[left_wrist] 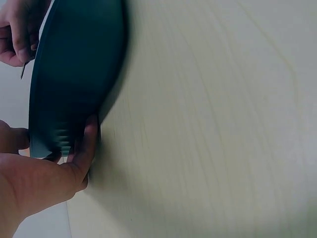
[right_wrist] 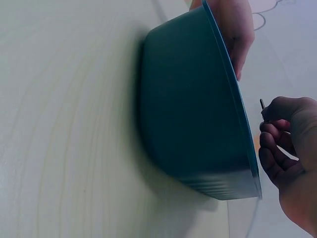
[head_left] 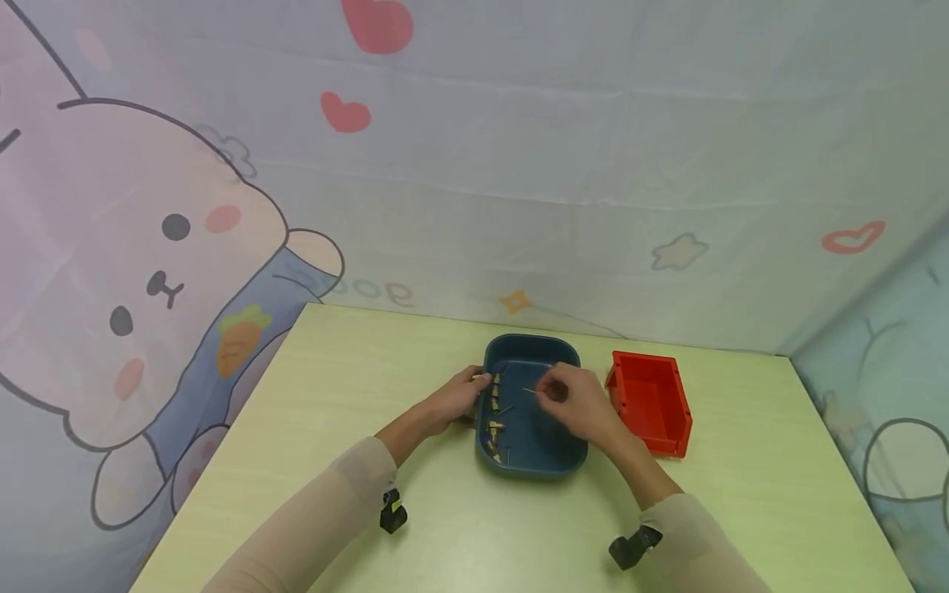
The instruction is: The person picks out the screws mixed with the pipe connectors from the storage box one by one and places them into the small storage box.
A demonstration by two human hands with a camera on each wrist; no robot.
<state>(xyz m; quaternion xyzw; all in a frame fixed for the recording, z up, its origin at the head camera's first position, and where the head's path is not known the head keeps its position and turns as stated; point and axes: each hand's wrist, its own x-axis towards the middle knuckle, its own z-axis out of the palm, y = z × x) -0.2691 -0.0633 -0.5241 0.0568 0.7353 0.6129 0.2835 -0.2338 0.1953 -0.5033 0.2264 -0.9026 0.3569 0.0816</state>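
Note:
A dark blue plastic tub [head_left: 534, 445] stands in the middle of the table. My left hand [head_left: 454, 399] grips its left wall, thumb at the rim and fingers against the outside, as the left wrist view also shows. Above the tub's inside, my right hand [head_left: 582, 403] pinches a thin metal pin [right_wrist: 262, 105] between thumb and fingertips. Along the left side of the tub lie several small brass fittings [head_left: 496, 427] and thin pins. The wrist views show the tub's outer wall [right_wrist: 188, 99] and hide what lies inside.
Just right of the tub, close to my right forearm, sits a red open-front bin [head_left: 652, 403]. Pale wood-grain table [head_left: 371, 354] surrounds both. A printed cloth [head_left: 519, 165] hangs behind the table's far edge.

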